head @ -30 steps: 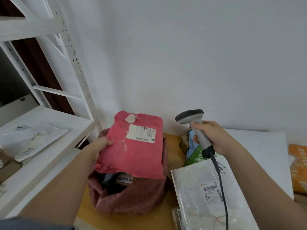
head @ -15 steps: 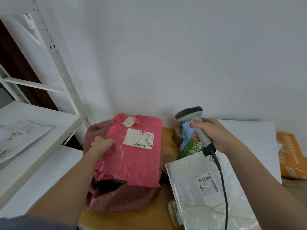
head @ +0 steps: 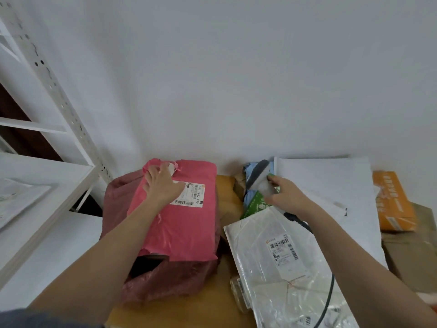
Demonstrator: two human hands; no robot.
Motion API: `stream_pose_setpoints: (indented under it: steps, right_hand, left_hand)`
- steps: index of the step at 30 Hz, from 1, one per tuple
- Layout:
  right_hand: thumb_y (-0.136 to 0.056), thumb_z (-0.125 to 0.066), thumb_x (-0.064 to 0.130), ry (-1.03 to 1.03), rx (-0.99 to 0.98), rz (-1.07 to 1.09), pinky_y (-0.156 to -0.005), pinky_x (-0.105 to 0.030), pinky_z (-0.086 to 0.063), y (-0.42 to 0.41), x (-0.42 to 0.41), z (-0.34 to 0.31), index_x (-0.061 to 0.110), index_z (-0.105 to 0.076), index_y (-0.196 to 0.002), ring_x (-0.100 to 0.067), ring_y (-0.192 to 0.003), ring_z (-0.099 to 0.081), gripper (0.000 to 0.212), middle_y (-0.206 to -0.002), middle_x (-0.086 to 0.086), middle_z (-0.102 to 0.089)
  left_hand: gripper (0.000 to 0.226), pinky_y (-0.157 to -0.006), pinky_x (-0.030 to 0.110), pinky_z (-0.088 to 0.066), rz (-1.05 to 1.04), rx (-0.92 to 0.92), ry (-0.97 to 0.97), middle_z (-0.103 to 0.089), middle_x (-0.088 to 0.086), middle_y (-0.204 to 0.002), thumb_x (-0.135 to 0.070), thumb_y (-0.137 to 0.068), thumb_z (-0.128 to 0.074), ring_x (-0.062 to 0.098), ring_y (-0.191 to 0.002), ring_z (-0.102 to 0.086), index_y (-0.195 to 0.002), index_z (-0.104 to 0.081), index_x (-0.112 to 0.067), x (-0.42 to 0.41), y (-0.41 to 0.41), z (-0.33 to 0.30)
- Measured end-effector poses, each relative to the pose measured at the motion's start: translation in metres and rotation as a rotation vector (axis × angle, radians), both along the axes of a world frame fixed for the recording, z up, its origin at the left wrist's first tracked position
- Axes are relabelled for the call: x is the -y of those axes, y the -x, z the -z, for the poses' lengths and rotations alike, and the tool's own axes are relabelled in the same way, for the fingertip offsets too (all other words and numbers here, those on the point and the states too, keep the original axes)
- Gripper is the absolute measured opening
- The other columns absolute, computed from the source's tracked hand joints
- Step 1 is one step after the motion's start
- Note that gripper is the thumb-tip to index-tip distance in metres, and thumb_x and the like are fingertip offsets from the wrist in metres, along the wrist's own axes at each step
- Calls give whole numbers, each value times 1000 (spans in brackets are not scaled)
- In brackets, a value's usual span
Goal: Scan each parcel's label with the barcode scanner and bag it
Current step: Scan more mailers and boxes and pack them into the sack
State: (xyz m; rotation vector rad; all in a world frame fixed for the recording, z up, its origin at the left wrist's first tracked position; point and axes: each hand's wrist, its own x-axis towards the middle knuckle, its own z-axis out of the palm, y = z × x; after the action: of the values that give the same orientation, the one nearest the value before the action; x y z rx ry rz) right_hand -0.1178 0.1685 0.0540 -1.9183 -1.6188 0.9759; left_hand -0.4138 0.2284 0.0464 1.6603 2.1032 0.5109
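Note:
A pink parcel with a white barcode label lies on the open mouth of a dark red bag, lower end inside. My left hand rests flat on the parcel's upper part, fingers spread beside the label. My right hand grips the handle of the grey barcode scanner, which is tilted low over the pile to the right, its head blurred. Its black cable trails across a white plastic parcel whose label faces up.
A green packet and blue wrapping lie under the scanner. A white board lies behind, with an orange box on a brown carton at right. A white metal shelf stands at left. Everything sits on a tan surface.
My left hand slid from the pink parcel's left edge onto its top. The parcel dropped lower onto the bag. My right hand lowered and tilted the scanner towards the pile.

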Motion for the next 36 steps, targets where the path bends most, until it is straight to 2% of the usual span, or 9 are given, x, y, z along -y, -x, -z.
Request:
stream_pose_setpoints:
  steps: [2, 4, 7, 13, 18, 20, 25, 30, 36]
  right_hand:
    - [-80, -69, 5, -15, 66, -60, -95, -24, -37, 2, -2, 19, 7, -41, -145, -24, -130, -46, 72, -142, -6, -48]
    - [-77, -70, 7, -39, 164, -122, -94, -27, -39, 6, -4, 38, 3, -46, -139, -28, -123, -49, 66, -133, -13, -51]
    - [-81, -68, 9, -13, 276, -178, -98, -29, -36, 10, -8, 68, 2, -40, -141, -30, -120, -44, 66, -132, -18, -41]
    - [-82, -67, 8, 2, 362, -225, -98, -34, -42, 17, -11, 124, 5, -40, -139, -33, -117, -50, 62, -135, -18, -35]
    - [-85, -64, 1, -25, 406, -210, -102, -36, -43, 22, -9, 151, 8, -33, -145, -33, -117, -53, 69, -143, -19, -29]
    - [-85, -62, 2, -49, 459, -205, -99, -35, -44, 23, -11, 157, 9, -34, -145, -30, -114, -54, 66, -142, -19, -33]
    - [-89, -61, 19, -83, 643, -187, -97, -34, -41, 23, -14, 157, 15, -36, -143, -27, -120, -44, 59, -132, -11, -42]
    - [-88, -63, 25, -11, 632, -207, -96, -38, -43, 19, -19, 153, 17, -35, -141, -27, -122, -42, 61, -132, -10, -42]
    - [-88, -62, 22, 84, 628, -200, -90, -38, -45, 15, -27, 143, 12, -41, -129, -29, -121, -43, 48, -130, -13, -41]
  left_hand:
    - [62, -110, 47, -21, 15, 10, -23, -27, 12, -137, -20, -79, -63, 32, -131, -25, -135, -37, -21, 1, -8, 1]
    - [64, -108, 48, -23, 27, 4, -35, -27, 11, -135, -19, -79, -63, 32, -129, -26, -137, -36, -20, 2, -15, 4]
    - [68, -107, 49, -25, 28, -23, -37, -25, 12, -135, -21, -80, -64, 32, -128, -26, -140, -33, -17, 4, -21, 9]
    - [72, -107, 50, -28, 17, -57, -37, -26, 11, -135, -22, -79, -65, 31, -127, -27, -143, -31, -15, 12, -19, 23]
    - [70, -107, 51, -31, -6, -80, -34, -28, 11, -133, -21, -78, -64, 30, -124, -29, -141, -33, -15, 18, -13, 28]
    - [69, -107, 51, -30, -7, -72, -27, -28, 10, -131, -21, -78, -63, 30, -124, -29, -141, -34, -16, 18, -11, 30]
    - [68, -108, 50, -28, -24, -69, -19, -29, 9, -128, -20, -80, -63, 29, -123, -28, -141, -33, -18, 17, -9, 29]
    - [68, -108, 49, -26, -26, -75, -10, -29, 9, -128, -20, -80, -63, 28, -124, -28, -141, -34, -17, 16, -8, 25]
    - [67, -109, 48, -27, -66, -61, -4, -28, 10, -133, -19, -80, -62, 30, -127, -28, -142, -34, -17, 11, 4, 21]
